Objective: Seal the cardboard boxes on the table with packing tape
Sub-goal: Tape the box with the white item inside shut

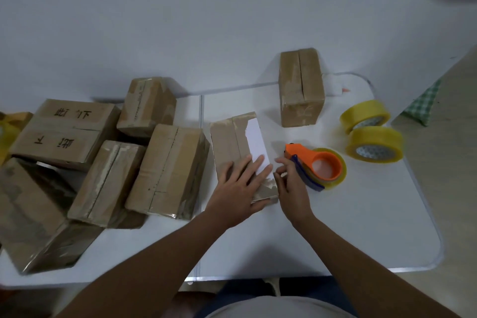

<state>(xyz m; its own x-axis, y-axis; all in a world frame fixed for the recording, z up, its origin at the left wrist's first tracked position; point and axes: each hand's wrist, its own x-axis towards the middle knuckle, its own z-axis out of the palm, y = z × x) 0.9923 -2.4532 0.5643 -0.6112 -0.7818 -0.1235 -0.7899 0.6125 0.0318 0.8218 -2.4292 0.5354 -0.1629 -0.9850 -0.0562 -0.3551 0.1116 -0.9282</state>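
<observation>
Now left hand (238, 183) flat on box (232, 142); right hand (289, 178) pinching box edge.

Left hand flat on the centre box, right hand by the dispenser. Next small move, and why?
Probably draw the tape end across the box. The right hand pinches something at the box's right edge beside the orange dispenser, likely the tape end, while the left hand presses the top flat, and no fresh strip is visible yet.
</observation>
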